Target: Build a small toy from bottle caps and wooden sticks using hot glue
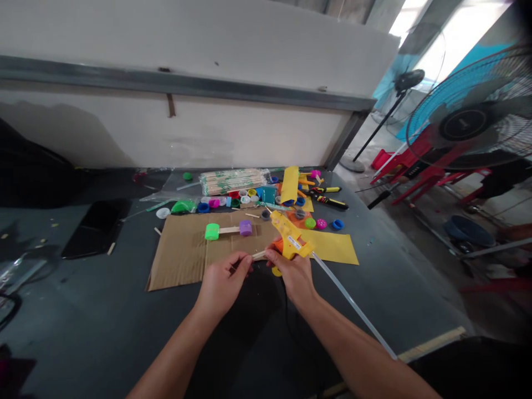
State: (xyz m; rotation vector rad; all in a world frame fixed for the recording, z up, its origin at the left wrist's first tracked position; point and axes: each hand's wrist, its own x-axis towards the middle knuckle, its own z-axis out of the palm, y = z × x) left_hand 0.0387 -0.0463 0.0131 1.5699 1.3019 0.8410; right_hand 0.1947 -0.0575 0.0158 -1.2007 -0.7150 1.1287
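Observation:
My left hand [224, 280] pinches one end of a thin wooden stick [259, 255]. The thumb and finger of my right hand [294, 277] touch the stick's other end. That same hand is closed around the handle of a yellow and orange hot glue gun [294, 237], whose nozzle points up and to the left. From its back sticks a long translucent glue stick [353, 305]. Just beyond my hands, a wooden stick [229, 230] joins a green bottle cap [211, 231] and a purple bottle cap [245, 228] on a piece of corrugated cardboard [178, 257].
Loose bottle caps [203, 207] and a bag of wooden sticks [235, 181] lie along the back. Black-and-yellow pliers [330, 199] rest at the right, near yellow paper [332, 246]. A dark phone [96, 228] is on the left. A standing fan [465, 122] is beyond the table.

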